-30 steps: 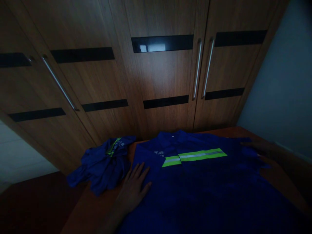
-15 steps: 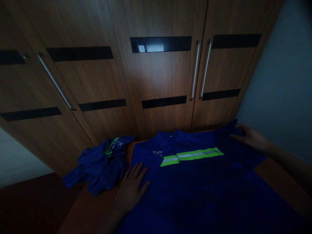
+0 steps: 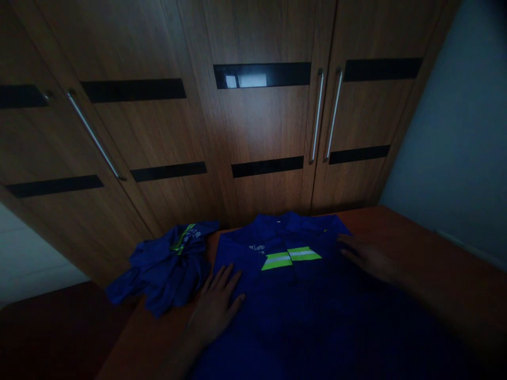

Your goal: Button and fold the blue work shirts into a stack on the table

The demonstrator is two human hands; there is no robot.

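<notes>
A blue work jacket [image 3: 273, 301] with a collar and a yellow-green reflective chest strip lies spread, front up, on a reddish-brown table. My left hand [image 3: 216, 303] rests flat on its left chest, fingers spread, below some white lettering. Over on the right edge, my right hand [image 3: 366, 258] has its fingers curled at the jacket's folded-in side, by the shoulder; the dim light and blur hide exactly how they grip. The fold covers the right end of the strip. The right sleeve is hard to make out in the dark cloth.
A second blue garment [image 3: 170, 274] with a reflective strip lies crumpled at the table's left. Behind the table [image 3: 420, 243] stands a wooden wardrobe [image 3: 265, 126] with long metal handles. A pale wall [image 3: 447, 148] is on the right.
My right hand has moved left and toward me, bringing the jacket's right side inward over the strip. More table shows at the right. My left hand has stayed in place.
</notes>
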